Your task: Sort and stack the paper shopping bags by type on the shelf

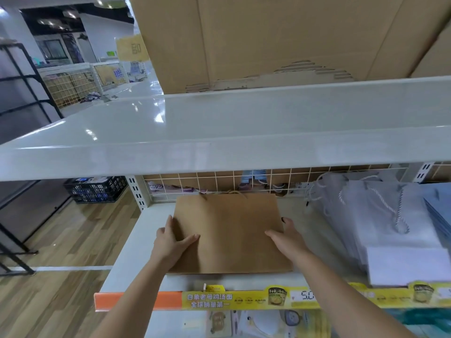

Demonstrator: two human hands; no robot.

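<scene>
A flat brown paper bag [229, 230] lies on the white shelf [127, 259], its handles toward the wire back. My left hand [170, 242] holds the bag's left edge, thumb flat on top and fingers along the side. At the bag's right edge my right hand [285, 236] grips it the same way, thumb on the top face. To the right lies a pile of white paper bags [380, 223] with twisted cord handles. A blue-grey bag [439, 206] shows at the far right edge.
A white shelf board [219, 123] hangs overhead, with cardboard boxes [268, 40] on it. The wire grid back [219, 184] shows more bags behind. A black crate [97, 189] sits on the wood floor at left. A yellow price strip [244, 300] runs along the shelf front.
</scene>
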